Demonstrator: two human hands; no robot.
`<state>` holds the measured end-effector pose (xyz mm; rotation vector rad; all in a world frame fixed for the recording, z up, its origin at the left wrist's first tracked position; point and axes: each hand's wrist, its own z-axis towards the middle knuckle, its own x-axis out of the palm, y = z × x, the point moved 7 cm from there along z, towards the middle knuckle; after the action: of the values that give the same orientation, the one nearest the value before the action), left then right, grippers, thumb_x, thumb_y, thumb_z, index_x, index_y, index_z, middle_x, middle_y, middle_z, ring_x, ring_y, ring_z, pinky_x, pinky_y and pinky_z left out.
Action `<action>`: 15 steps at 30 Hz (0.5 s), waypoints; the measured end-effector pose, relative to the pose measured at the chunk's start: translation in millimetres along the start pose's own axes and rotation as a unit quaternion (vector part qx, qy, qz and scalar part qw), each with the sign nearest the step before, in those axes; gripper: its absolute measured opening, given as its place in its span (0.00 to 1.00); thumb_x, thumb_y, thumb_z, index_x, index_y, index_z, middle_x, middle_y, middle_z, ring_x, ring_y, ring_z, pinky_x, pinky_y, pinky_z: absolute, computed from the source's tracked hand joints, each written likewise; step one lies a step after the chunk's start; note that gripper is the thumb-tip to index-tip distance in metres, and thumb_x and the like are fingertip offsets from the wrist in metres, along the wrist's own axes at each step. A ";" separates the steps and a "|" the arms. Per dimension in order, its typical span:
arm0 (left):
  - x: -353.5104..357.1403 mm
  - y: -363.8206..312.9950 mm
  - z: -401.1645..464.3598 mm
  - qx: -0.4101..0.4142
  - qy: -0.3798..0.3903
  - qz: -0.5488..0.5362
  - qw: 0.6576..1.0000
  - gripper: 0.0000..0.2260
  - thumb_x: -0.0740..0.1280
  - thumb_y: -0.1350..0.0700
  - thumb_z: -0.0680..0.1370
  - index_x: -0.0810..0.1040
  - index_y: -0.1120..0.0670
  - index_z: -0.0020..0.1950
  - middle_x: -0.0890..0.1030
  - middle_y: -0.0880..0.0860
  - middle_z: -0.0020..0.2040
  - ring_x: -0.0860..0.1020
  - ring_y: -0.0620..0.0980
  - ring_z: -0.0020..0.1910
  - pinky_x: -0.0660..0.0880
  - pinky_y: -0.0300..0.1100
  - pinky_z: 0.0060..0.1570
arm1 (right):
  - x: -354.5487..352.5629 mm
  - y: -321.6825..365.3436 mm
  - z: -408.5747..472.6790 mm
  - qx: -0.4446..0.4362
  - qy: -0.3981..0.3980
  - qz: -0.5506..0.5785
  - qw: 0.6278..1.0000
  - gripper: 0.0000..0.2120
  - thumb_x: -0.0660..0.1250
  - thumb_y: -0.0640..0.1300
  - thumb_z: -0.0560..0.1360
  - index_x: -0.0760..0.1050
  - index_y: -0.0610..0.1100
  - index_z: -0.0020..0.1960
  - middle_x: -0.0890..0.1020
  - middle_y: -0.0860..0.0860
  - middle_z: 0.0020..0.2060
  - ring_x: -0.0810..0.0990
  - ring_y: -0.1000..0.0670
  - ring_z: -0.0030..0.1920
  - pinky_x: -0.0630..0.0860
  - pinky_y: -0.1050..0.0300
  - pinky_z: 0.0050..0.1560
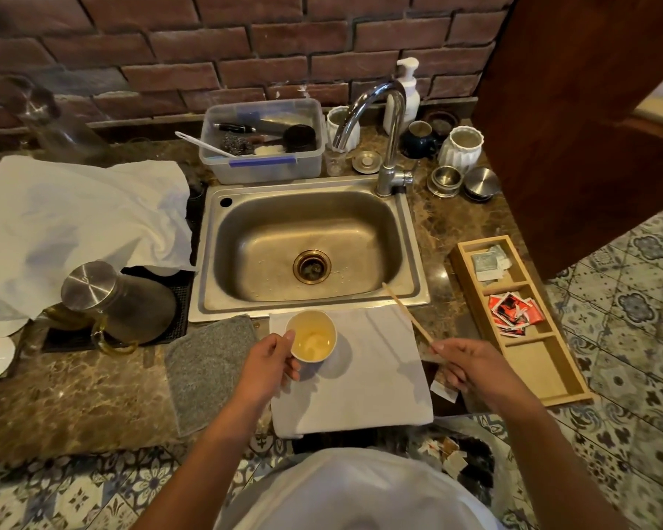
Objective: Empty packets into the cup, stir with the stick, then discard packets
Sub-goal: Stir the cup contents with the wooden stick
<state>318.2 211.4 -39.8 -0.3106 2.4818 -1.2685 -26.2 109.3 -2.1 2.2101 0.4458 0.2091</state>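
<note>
The left hand (268, 361) grips the paper cup (311, 335); the right hand (471, 367) pinches the wooden stick (406, 312) and perhaps a torn packet (443, 390), the stick angled up-left, beside the cup.

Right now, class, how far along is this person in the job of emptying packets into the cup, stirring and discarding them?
Done, apparently: the small white paper cup, in the left hand's grip, holds pale contents. In hand: the right hand pinches the thin wooden stick, its tip outside the cup, and seemingly a torn white packet. Left: any remaining stirring and discarding that packet.
</note>
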 end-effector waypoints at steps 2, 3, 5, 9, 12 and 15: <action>0.1 -0.8 -1.0 -0.002 -0.003 -0.004 1.000 0.17 0.64 0.48 0.84 0.75 0.59 0.41 0.81 0.54 0.28 0.78 0.51 0.24 0.71 0.45 0.26 | 7.3 -7.6 3.5 0.006 -0.001 0.005 1.000 0.10 0.67 0.43 0.81 0.86 0.41 0.52 0.73 0.45 0.26 0.72 0.52 0.25 0.72 0.58 0.28; -0.2 -1.5 -1.7 -0.001 -0.006 -0.003 1.000 0.17 0.64 0.49 0.84 0.75 0.59 0.41 0.81 0.54 0.28 0.78 0.51 0.24 0.71 0.44 0.26 | 11.8 -11.6 4.8 0.009 -0.002 0.005 1.000 0.10 0.68 0.43 0.81 0.87 0.42 0.52 0.74 0.45 0.27 0.72 0.52 0.25 0.72 0.60 0.28; -0.6 -2.6 -3.5 0.002 -0.008 0.000 1.000 0.17 0.63 0.49 0.84 0.75 0.59 0.41 0.81 0.53 0.28 0.78 0.51 0.24 0.71 0.44 0.25 | 21.2 -18.2 7.5 0.006 0.001 -0.017 1.000 0.10 0.67 0.43 0.82 0.88 0.45 0.50 0.75 0.44 0.27 0.72 0.52 0.25 0.72 0.61 0.27; -1.6 -2.8 -6.4 0.000 -0.008 0.007 1.000 0.17 0.63 0.48 0.84 0.76 0.60 0.43 0.82 0.54 0.29 0.79 0.50 0.24 0.72 0.42 0.22 | 34.3 -32.8 11.5 0.023 -0.009 -0.034 0.999 0.10 0.67 0.42 0.82 0.88 0.45 0.48 0.76 0.42 0.27 0.73 0.49 0.25 0.71 0.57 0.27; -1.4 -2.2 -7.2 -0.002 -0.006 0.010 1.000 0.17 0.63 0.48 0.84 0.77 0.59 0.43 0.82 0.53 0.29 0.79 0.49 0.25 0.73 0.43 0.25 | 36.9 -42.7 12.9 0.048 -0.036 -0.029 0.998 0.09 0.70 0.41 0.80 0.88 0.42 0.46 0.74 0.41 0.26 0.72 0.48 0.23 0.69 0.57 0.26; -1.8 -0.9 -7.8 -0.003 -0.008 0.014 1.000 0.17 0.63 0.47 0.84 0.77 0.59 0.44 0.82 0.52 0.29 0.80 0.48 0.26 0.74 0.43 0.25 | 38.4 -49.5 12.8 0.077 -0.055 -0.035 0.995 0.07 0.73 0.41 0.77 0.87 0.38 0.44 0.74 0.40 0.27 0.72 0.48 0.23 0.67 0.57 0.26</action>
<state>316.9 217.2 -34.5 -0.2848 2.4684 -1.2426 1.0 143.4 -48.8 2.3383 0.4912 0.0145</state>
